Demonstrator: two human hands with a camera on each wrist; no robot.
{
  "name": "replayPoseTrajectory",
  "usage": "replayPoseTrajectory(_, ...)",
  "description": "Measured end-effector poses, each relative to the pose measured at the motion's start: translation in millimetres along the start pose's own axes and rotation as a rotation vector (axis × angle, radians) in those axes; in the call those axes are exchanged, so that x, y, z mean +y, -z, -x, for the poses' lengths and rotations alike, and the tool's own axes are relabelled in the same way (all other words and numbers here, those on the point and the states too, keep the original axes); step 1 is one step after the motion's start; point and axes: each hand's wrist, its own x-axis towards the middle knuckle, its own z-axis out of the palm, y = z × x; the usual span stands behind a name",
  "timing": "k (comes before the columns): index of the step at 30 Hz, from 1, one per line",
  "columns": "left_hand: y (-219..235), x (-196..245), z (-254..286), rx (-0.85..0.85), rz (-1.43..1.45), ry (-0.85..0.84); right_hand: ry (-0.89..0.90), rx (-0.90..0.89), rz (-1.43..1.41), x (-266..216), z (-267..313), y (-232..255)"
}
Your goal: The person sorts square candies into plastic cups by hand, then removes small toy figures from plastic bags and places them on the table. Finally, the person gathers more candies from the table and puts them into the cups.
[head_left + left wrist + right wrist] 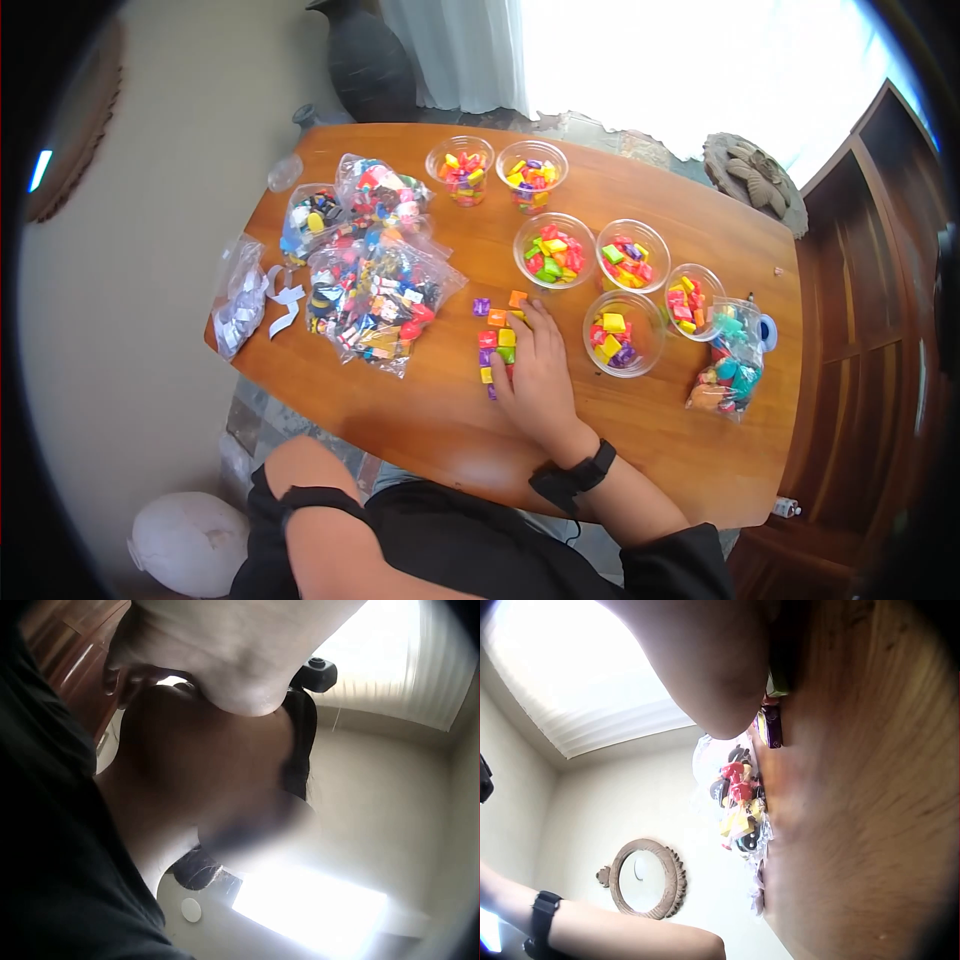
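Observation:
Small wrapped candies, among them a purple one [481, 307] and an orange one [517, 299], lie in short rows on the wooden table [640, 430]. My right hand [537, 375] rests over the right side of these rows, palm down, its fingers extended and touching candies. Its palm hides some of them. In the right wrist view the hand [712, 667] is beside a purple candy [771, 726]. My left hand [202, 652] is raised against the head, fingers loosely bent, with no object seen in it; the head view does not show it.
Several clear cups of candies, such as one cup [624, 362], stand behind and right of the rows. Bags of small figures [385, 300] lie to the left, beside a bag of white pieces [240, 310]. Another bag [735, 370] and a tape roll [768, 332] are at the right.

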Motion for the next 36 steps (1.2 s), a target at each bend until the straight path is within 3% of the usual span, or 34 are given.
replayPoseTrajectory(2,27,10,4,0.021,-0.553,-0.188,0.01,0.004,-0.019,1,1,-2)
replayPoseTrajectory(4,33,19,6,0.147,-1.041,-0.349,0.008,0.004,-0.014,0,2,-2)
replayPoseTrajectory(7,14,38,5,0.366,-1.373,-0.421,0.011,0.004,0.0,0,0,-3)
replayPoseTrajectory(10,21,19,32,0.442,-1.478,-0.384,0.026,0.004,0.012,0,1,-2)
replayPoseTrajectory(18,-23,29,-2,0.766,-1.376,-0.51,0.025,0.002,0.006,-3,-1,1)
replayPoseTrajectory(21,-16,11,20,0.786,-1.388,-0.717,0.037,-0.01,0.024,-1,-1,-1)
replayPoseTrajectory(23,4,3,65,0.659,-1.488,-0.715,0.038,-0.012,0.029,-1,-1,-1)
replayPoseTrajectory(26,-29,45,7,0.508,-1.598,-0.477,0.037,-0.01,0.029,-1,0,-2)
replayPoseTrajectory(28,-36,32,3,0.846,-1.433,-0.524,0.03,0.001,0.029,0,-1,-1)
replayPoseTrajectory(29,-32,41,18,0.702,-1.439,-0.477,0.025,-0.003,0.022,-1,-1,0)
replayPoseTrajectory(31,-13,45,57,0.589,-1.552,-0.473,0.022,0.002,0.013,-1,-1,0)
replayPoseTrajectory(33,14,36,53,0.581,-1.612,-0.546,0.017,-0.003,-0.013,0,0,-1)
replayPoseTrajectory(34,29,27,43,0.673,-1.565,-0.626,0.019,0.008,-0.019,-1,0,0)
replayPoseTrajectory(36,53,20,57,0.743,-1.534,-0.312,0.004,-0.007,-0.014,-2,-1,1)
